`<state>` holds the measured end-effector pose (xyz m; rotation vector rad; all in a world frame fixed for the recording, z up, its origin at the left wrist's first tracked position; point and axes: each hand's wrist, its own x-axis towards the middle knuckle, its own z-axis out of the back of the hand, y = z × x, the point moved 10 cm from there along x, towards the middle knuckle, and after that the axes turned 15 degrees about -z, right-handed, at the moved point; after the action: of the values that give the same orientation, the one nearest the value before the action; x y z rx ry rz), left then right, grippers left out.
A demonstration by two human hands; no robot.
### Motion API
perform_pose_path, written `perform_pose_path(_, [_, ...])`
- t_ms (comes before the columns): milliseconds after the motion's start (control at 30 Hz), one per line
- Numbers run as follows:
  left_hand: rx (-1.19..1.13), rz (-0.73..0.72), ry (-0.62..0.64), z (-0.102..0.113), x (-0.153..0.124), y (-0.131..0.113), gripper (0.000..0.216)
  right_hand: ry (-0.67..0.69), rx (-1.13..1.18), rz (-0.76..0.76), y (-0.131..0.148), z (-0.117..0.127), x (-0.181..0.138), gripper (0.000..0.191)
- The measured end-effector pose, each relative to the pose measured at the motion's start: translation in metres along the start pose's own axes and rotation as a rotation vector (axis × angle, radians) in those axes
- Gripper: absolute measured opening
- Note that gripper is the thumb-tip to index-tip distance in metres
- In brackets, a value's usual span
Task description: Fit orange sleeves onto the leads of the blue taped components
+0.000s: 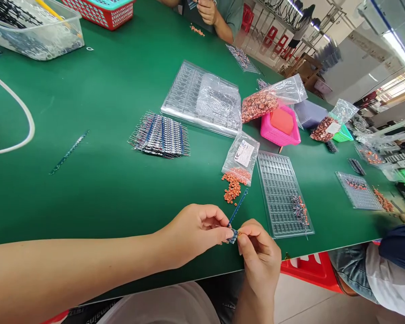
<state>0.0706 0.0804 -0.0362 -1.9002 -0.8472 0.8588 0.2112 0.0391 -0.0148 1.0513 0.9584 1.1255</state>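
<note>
Between thumb and fingers, my left hand (197,234) holds a narrow blue circuit-board strip (239,208) that slants up and away. My right hand (262,256) is closed in a pinch at the strip's near end, on a tiny orange piece (239,233) mostly covered by the fingertips. Just beyond the hands lies a loose heap of small orange rings (232,190), spilling from a labelled clear bag (235,143). Right of it, a clear ribbed tray (276,198) carries several orange rings with wire leads (300,211) near its close end.
A stack of board strips (164,137) lies left of centre, before clear stacked trays (185,92). One strip (69,152) lies alone at left. Beyond are a pink basket (280,130), a bag of rings (259,105) and a clear bin (43,45). Co-workers sit opposite and at right.
</note>
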Motion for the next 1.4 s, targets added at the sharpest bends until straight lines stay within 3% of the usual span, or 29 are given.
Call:
perform_pose_path(1100, [0.054,-0.04,-0.003,0.001,0.001,-0.001,0.017,-0.018,0.015,-0.002,0.0,0.001,0.001,0.005])
perform_pose_path(1400, [0.198,-0.102,0.034,0.002,0.002,-0.007,0.017,-0.02,-0.011,0.003,0.003,0.0,0.001,0.005])
